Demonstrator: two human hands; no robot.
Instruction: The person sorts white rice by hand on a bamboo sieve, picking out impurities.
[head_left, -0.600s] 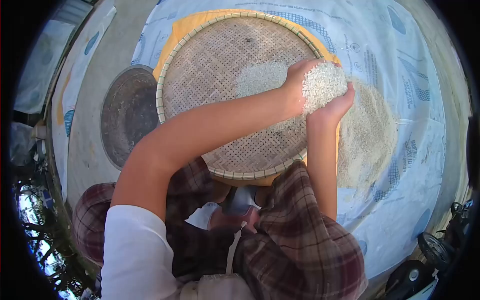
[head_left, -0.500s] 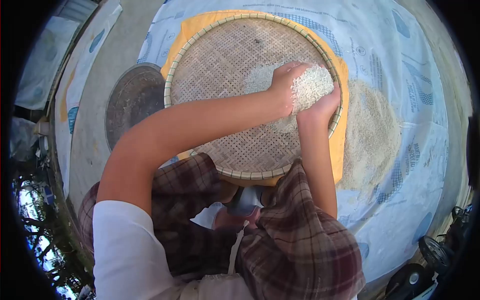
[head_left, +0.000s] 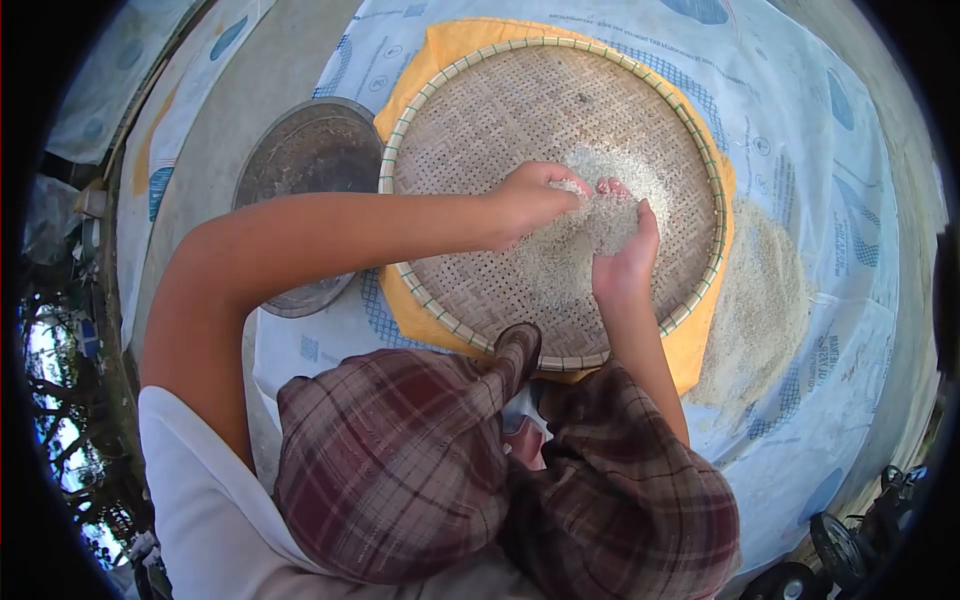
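A round woven bamboo winnowing tray (head_left: 460, 130) holds a loose spread of white rice grains (head_left: 625, 170). My left hand (head_left: 535, 200) is over the middle of the tray, its fingers curled around some rice. Opposite it, my right hand (head_left: 628, 262) is cupped with the palm turned up, and rice lies in the palm and against the fingers. The two hands' fingertips are close together. Below and between them, grains are scattered over the weave, and some look blurred as if falling.
Under the tray lies a yellow sack (head_left: 455, 45) on a printed blue-white sheet (head_left: 850, 330). A pile of grain (head_left: 755, 310) lies on the sheet to the right. A dark round metal pan (head_left: 310, 150) stands at the left, partly behind my left arm. Wheels (head_left: 840, 545) show at lower right.
Both hands have moved left and down across the tray from its right rim. The big heap between them has shrunk, and more rice is spread on the tray. The view has shifted.
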